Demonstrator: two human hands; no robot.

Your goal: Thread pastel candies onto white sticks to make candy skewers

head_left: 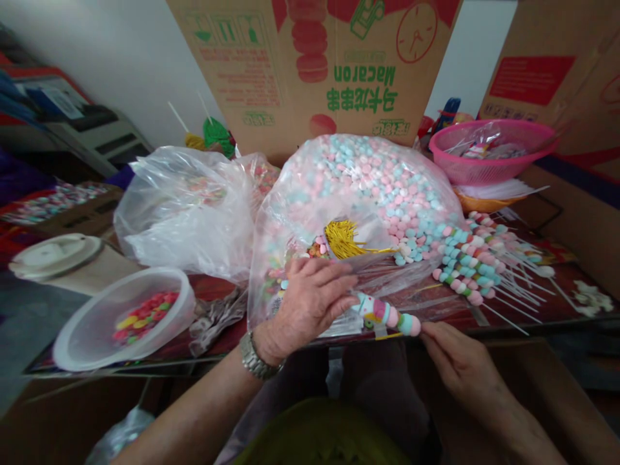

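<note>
A skewer of pink, white, blue and green marshmallows [407, 324] lies slantwise over the table's front edge. My right hand [462, 358] pinches it at its lower right end, where the stick is hidden by the fingers. A printed plastic sleeve [375, 310] is around the upper left part of the skewer. My left hand [314, 294], wearing a metal watch, has its thumb against the sleeve's far end, fingers close together. Just beyond that hand, a bundle of gold twist ties [343, 239] rests on the big clear bag of marshmallows [358, 168].
Finished marshmallow skewers [472, 265] are piled at the right, below a pink basket [489, 152]. On the left are a plastic bowl [167, 284] with colourful candies, a lidded cup [62, 255] and a clear bag [179, 213]. A macaron-printed carton [314, 64] stands behind.
</note>
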